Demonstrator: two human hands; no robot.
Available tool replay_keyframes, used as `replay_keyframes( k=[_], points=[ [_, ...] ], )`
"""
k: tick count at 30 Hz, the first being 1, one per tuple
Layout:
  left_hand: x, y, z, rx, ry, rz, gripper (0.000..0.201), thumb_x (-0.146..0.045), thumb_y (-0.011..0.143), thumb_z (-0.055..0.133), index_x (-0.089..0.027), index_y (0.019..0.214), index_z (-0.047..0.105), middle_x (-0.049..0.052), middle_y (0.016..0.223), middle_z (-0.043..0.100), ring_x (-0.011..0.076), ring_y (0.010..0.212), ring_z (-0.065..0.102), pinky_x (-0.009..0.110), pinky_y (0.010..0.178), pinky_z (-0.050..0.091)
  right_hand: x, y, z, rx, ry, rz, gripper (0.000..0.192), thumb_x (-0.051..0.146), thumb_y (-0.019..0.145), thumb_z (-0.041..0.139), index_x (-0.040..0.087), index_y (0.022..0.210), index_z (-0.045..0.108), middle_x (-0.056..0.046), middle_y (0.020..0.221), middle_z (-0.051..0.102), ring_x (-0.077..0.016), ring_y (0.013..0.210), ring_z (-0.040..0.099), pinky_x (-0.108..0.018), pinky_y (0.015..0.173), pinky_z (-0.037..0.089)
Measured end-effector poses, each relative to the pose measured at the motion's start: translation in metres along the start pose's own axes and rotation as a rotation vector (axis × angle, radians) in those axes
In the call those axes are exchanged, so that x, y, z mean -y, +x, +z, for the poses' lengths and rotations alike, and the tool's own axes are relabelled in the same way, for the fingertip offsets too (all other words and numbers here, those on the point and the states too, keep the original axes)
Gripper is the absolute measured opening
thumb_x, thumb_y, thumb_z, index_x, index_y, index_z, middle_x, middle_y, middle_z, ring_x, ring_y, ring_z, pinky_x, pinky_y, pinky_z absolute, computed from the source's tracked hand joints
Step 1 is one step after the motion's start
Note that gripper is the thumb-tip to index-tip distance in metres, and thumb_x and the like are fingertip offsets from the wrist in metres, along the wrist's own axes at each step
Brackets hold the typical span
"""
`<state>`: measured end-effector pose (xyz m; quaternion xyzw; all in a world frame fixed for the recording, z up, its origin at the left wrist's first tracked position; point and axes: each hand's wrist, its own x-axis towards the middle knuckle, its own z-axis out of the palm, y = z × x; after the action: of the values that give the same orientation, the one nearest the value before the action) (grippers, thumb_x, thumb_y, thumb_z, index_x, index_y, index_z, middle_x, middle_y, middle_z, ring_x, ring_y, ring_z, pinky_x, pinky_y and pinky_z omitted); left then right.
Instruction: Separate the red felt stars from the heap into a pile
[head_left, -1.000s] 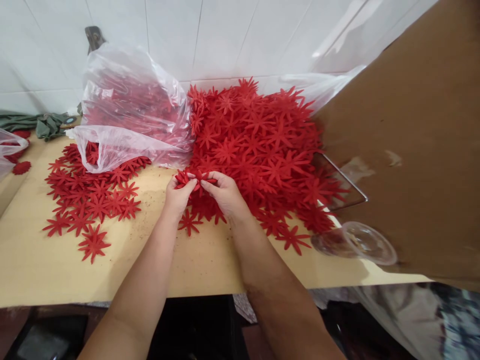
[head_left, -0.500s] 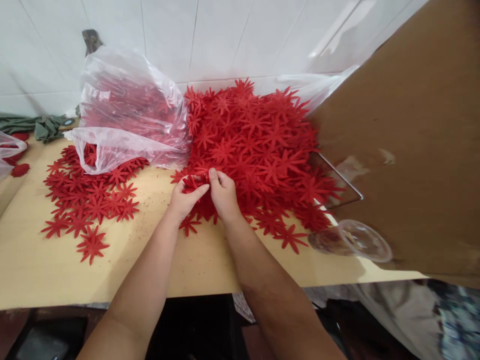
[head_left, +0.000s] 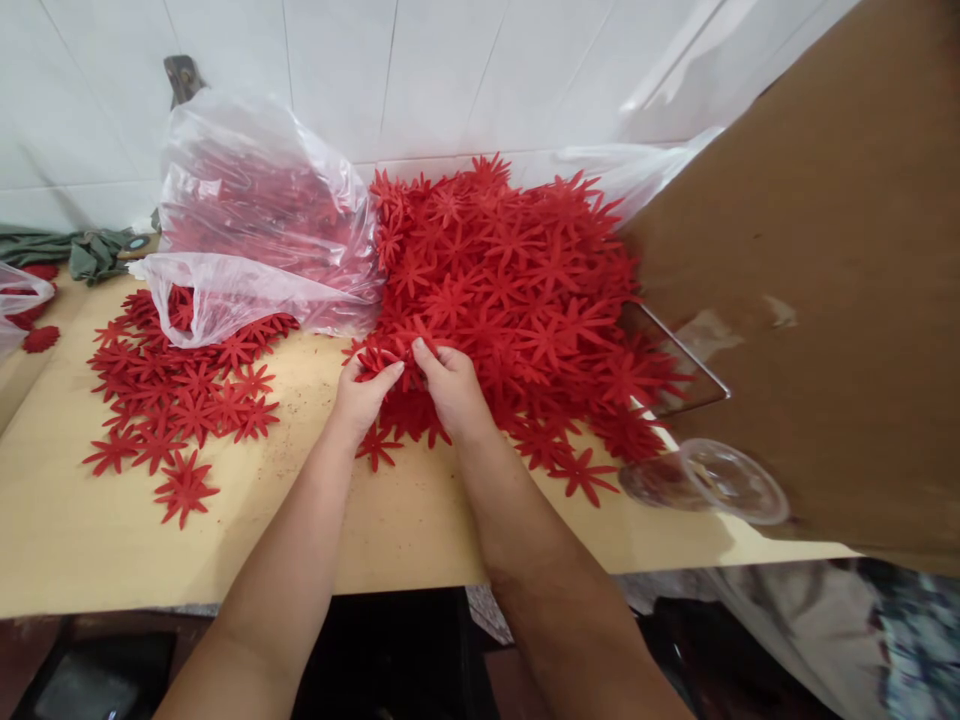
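A red petal-shaped flower cutout (head_left: 379, 362) is pinched between the thumb and fingers of my left hand (head_left: 364, 392). My right hand (head_left: 448, 385) is closed at the same flower's right side, its thumb and fingertips against the petals. Both hands are held over the front edge of a large heap of similar red flowers (head_left: 510, 280). Their red blends with the piece I hold, so its outline and whether it is one layer or several is hard to make out. A single red flower (head_left: 379, 446) lies just below my left hand.
Left of the hands, more red flowers (head_left: 187, 400) spread over the pale table (head_left: 285, 540). Behind them stands a clear plastic bag (head_left: 262, 220) full of red pieces. A brown cardboard panel (head_left: 810, 280) walls the right side, with a clear plastic cup (head_left: 731, 482) lying beside it.
My hands have shifted very slightly left, and the fingers have moved a little around the flower. The heap and the bag look the same.
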<state>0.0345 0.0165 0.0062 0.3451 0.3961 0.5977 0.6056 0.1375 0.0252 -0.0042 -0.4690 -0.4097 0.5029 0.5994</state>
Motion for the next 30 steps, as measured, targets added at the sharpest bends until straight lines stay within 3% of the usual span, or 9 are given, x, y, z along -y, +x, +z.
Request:
replay_keyframes(
  k=[4,7,11,14,20,23,27,30],
  points=[
    [0.004,0.0,0.0,0.041,0.054,0.02,0.021,-0.021,0.051,0.072,-0.015,0.065,0.058,-0.004,0.063,0.06,0.007,0.061,0.053,0.026,0.073,0.043,0.002,0.002,0.001,-0.117,0.064,0.02,0.045,0.062,0.071,0.046,0.019,0.062,0.057,0.0,0.059,0.061,-0.013,0.06,0.058,-0.025,0.057,0.047],
    [0.006,0.004,-0.002,-0.033,-0.011,0.002,0.023,-0.022,0.05,0.072,-0.014,0.067,0.059,-0.003,0.065,0.062,0.0077,0.063,0.055,0.026,0.074,0.043,0.009,0.001,0.005,-0.012,0.2,0.104,0.056,0.07,0.069,0.037,0.02,0.074,0.061,-0.002,0.069,0.066,-0.0146,0.067,0.061,-0.026,0.058,0.049],
    [0.003,0.008,-0.004,-0.122,-0.065,-0.017,0.024,-0.021,0.048,0.073,-0.014,0.068,0.061,-0.002,0.066,0.063,0.0084,0.063,0.056,0.028,0.076,0.044,0.011,-0.003,0.01,0.093,0.225,0.106,0.041,0.055,0.057,0.065,0.021,0.078,0.06,0.001,0.077,0.067,-0.0128,0.067,0.061,-0.024,0.057,0.049],
    [0.002,0.008,-0.004,-0.114,-0.066,0.006,0.023,-0.02,0.048,0.073,-0.015,0.067,0.061,-0.003,0.065,0.063,0.0083,0.062,0.056,0.028,0.077,0.043,0.008,-0.004,0.007,0.01,0.15,0.046,0.031,0.044,0.058,0.068,0.021,0.076,0.06,0.002,0.075,0.067,-0.0121,0.065,0.061,-0.024,0.058,0.049],
    [0.002,0.008,-0.004,-0.138,-0.068,0.018,0.022,-0.021,0.047,0.073,-0.015,0.063,0.06,-0.004,0.06,0.06,0.007,0.058,0.054,0.026,0.072,0.043,0.017,0.005,-0.01,-0.236,0.171,-0.123,0.039,0.055,0.072,0.047,0.022,0.091,0.057,-0.002,0.085,0.065,-0.0102,0.067,0.061,-0.025,0.06,0.05],
    [0.0,0.008,-0.004,-0.122,-0.082,0.02,0.022,-0.022,0.048,0.073,-0.015,0.064,0.06,-0.004,0.061,0.06,0.0069,0.058,0.054,0.026,0.072,0.043,0.018,0.005,-0.007,-0.154,0.189,-0.07,0.042,0.055,0.067,0.055,0.025,0.095,0.055,-0.001,0.091,0.063,-0.0093,0.068,0.06,-0.025,0.062,0.05],
    [-0.002,0.006,-0.004,-0.073,-0.068,0.054,0.022,-0.022,0.05,0.072,-0.015,0.069,0.061,-0.002,0.069,0.063,0.0076,0.066,0.056,0.026,0.077,0.042,0.012,-0.004,0.006,0.107,0.074,0.065,0.034,0.039,0.053,0.073,0.02,0.077,0.059,0.001,0.078,0.064,-0.01,0.067,0.058,-0.024,0.066,0.049],
    [-0.001,0.006,-0.004,-0.046,-0.037,0.066,0.02,-0.021,0.052,0.071,-0.015,0.069,0.061,-0.003,0.069,0.062,0.0073,0.065,0.055,0.025,0.075,0.043,0.008,-0.006,0.009,0.071,0.102,0.061,0.028,0.037,0.053,0.072,0.019,0.069,0.057,0.004,0.067,0.061,-0.0084,0.061,0.055,-0.024,0.064,0.047]
  ],
)
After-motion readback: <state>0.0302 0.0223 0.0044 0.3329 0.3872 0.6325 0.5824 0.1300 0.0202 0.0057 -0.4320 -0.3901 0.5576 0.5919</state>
